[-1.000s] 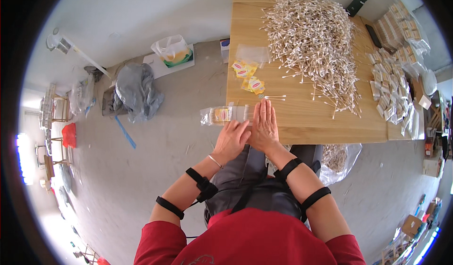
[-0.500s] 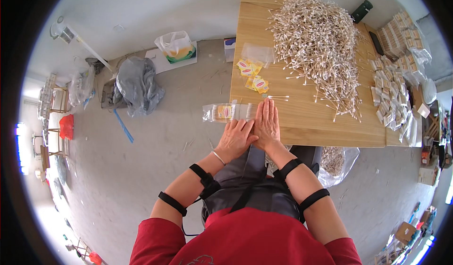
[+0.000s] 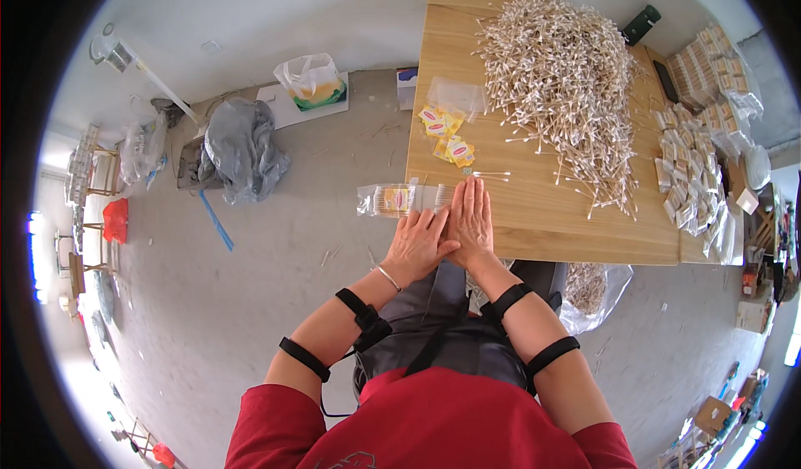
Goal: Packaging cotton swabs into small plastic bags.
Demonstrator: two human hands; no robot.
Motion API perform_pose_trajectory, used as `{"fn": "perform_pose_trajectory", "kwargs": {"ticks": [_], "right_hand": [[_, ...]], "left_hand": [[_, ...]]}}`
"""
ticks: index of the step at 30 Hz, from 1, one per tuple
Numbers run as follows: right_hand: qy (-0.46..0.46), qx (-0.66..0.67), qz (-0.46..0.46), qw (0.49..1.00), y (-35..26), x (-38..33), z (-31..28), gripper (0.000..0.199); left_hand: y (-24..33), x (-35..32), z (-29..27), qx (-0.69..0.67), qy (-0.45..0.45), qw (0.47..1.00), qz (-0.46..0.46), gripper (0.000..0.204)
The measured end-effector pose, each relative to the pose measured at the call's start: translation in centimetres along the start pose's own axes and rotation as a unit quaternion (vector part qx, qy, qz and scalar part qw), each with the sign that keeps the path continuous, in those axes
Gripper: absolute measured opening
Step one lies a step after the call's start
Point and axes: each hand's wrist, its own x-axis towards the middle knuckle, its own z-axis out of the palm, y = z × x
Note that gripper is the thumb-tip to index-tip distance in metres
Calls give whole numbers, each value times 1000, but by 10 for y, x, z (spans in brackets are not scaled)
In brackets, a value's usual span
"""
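My right hand (image 3: 471,223) lies flat at the near left corner of the table, its fingers straight and together, pointing away from me. Beside it, my left hand (image 3: 423,239) rests with fingers stretched forward and slightly bent, its thumb touching the right hand. Under and just beyond the fingertips is a row of cotton swabs (image 3: 445,194), partly covered by the hands. A clear plastic packet (image 3: 390,200) with swabs and a yellow card reaches past the table's left edge. A few loose swabs (image 3: 492,173) lie past my right fingertips.
A large heap of cotton swabs (image 3: 559,77) covers much of the wooden table (image 3: 584,239). Yellow cards (image 3: 442,121) and clear bags (image 3: 459,93) lie left of it. Filled packets (image 3: 692,173) pile up at the right. A dark green bottle (image 3: 641,25) stands far back.
Both hands keep nearly the same place and pose. The view has shifted very slightly; nothing is visibly picked up or let go.
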Motion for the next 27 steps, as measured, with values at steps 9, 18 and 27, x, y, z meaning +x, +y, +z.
{"fn": "perform_pose_trajectory", "kwargs": {"ticks": [9, 18, 27], "right_hand": [[61, -12, -17, 998, 2, 0, 9, 92], [38, 14, -13, 999, 0, 0, 4, 85], [34, 12, -8, 999, -1, -1, 4, 84]], "left_hand": [[5, 7, -5, 15, -21, 1000, -15, 77], [5, 9, -5, 14, -22, 1000, -16, 82], [4, 17, -7, -20, -54, 997, -51, 88]]}}
